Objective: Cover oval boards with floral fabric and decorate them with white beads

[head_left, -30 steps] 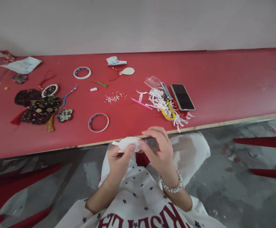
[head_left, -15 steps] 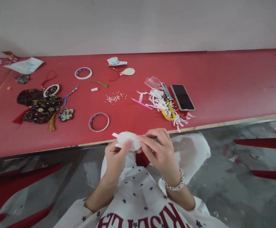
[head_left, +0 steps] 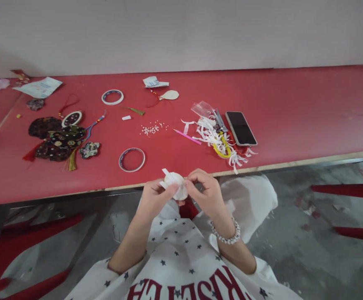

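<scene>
A small round white piece with strips sticking out is pinched by the fingers of the left hand and the right hand at the edge of the red tabletop (a white tape ring lies near), with a phone farther right.
</scene>
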`<state>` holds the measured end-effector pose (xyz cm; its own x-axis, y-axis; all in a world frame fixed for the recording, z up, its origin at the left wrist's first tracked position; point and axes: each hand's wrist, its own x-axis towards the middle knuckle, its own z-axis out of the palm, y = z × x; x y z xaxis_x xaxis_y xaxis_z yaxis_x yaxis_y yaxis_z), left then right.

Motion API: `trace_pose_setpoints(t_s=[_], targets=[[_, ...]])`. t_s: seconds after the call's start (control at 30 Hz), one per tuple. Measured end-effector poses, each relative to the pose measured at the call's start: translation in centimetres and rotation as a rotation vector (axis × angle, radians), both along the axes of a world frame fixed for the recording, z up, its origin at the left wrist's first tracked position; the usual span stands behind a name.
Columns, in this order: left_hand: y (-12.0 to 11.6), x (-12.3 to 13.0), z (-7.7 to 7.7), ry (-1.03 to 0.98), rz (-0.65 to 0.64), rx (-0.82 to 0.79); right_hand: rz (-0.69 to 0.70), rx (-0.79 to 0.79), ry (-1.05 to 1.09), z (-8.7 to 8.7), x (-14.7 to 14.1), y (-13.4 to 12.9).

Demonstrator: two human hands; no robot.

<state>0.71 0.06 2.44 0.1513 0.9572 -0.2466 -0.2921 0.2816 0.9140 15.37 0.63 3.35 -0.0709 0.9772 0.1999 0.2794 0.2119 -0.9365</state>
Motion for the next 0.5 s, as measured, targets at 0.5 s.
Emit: trace_pose_setpoints(t_s=[0.5], targets=[[-0.4,-0.2,0.8,0.338,-0.018,0.235,-0.076,0.11,0.024,0.9,-0.3,-0.5]])
